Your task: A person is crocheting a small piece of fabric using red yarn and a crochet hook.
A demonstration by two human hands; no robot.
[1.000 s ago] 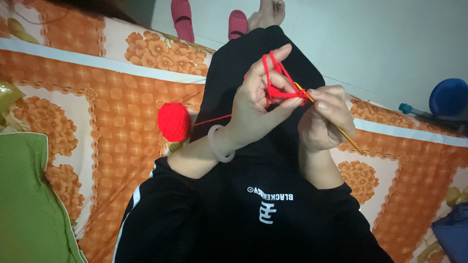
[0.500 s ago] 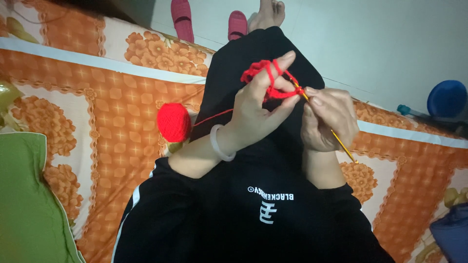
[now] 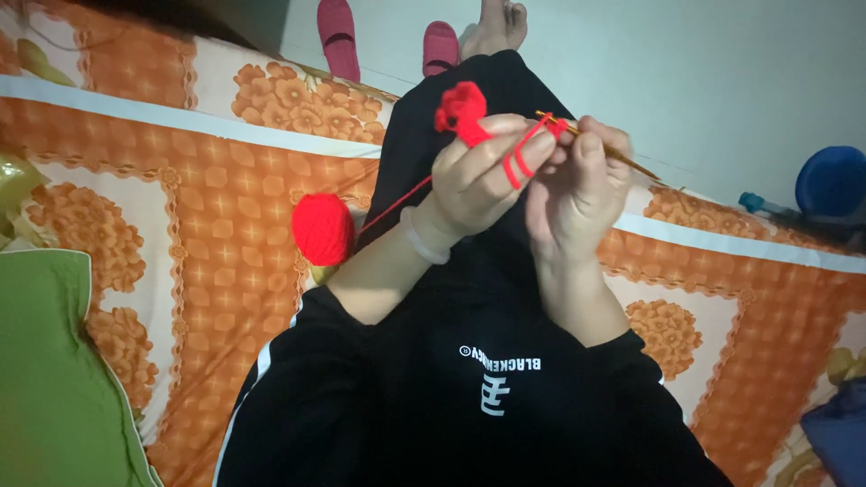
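In the head view the person sits on a bed (image 3: 225, 298) covered with an orange flowered spread, both hands raised over a black-clad lap. The left hand (image 3: 483, 176) is curled, its grip pinching a small red crocheted piece (image 3: 462, 106) that stands up above the knuckles; red yarn (image 3: 519, 158) is wound in two loops round the forefinger. A pale bangle (image 3: 422, 242) circles that wrist. The right hand (image 3: 582, 180) is clenched on a slim golden crochet hook (image 3: 622, 155) — its long axis runs from the lower right, past the fingers, up and left to its tip at the yarn loop just beside the left forefinger. So the worked piece lies to the left of the hook tip and slightly above it, with the left hand the nearer of the two, touching it.

From the left hand a strand slopes down and left to a red yarn ball (image 3: 323, 228), which rests on the bed beside the left forearm, well in from the bed's edge. A green cushion (image 3: 54, 379) fills the lower left corner — apart from the work. Beyond the far edge of the bed, pink slippers (image 3: 338, 36) sit on the pale floor, and a blue round container (image 3: 832, 180) shows at the right.
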